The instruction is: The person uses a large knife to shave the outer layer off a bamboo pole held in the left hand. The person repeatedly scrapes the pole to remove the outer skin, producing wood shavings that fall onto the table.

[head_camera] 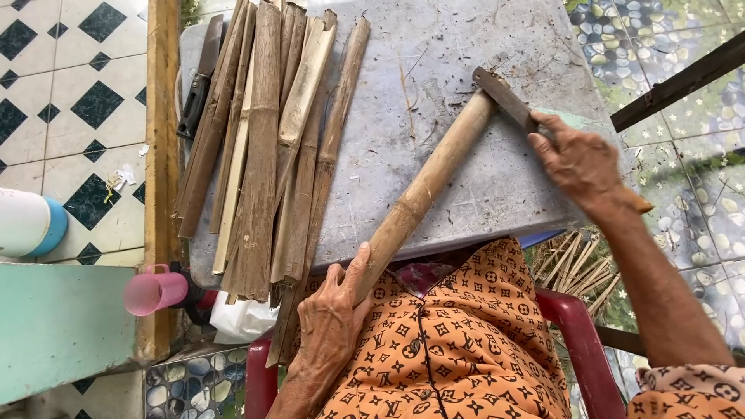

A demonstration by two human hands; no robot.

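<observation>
A grey slab table (pixel 466 178) carries split bamboo strips (pixel 264 147) at its left side. The bamboo pole (pixel 423 190) lies slantwise across it, judged stiff, light, smooth-skinned (best gripped near the node). Left hand (pixel 330 326) is clasped round its near end; right hand (pixel 578 163) is clenched on a cleaver (pixel 504 97) set at the far end

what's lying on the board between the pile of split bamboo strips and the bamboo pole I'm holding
In the head view, only bare grey board lies between the split bamboo strips and the bamboo pole, apart from a few thin fibres.

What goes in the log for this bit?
left hand: grips round tan bamboo pole | right hand: holds dark metal knife at pole's far end
</observation>
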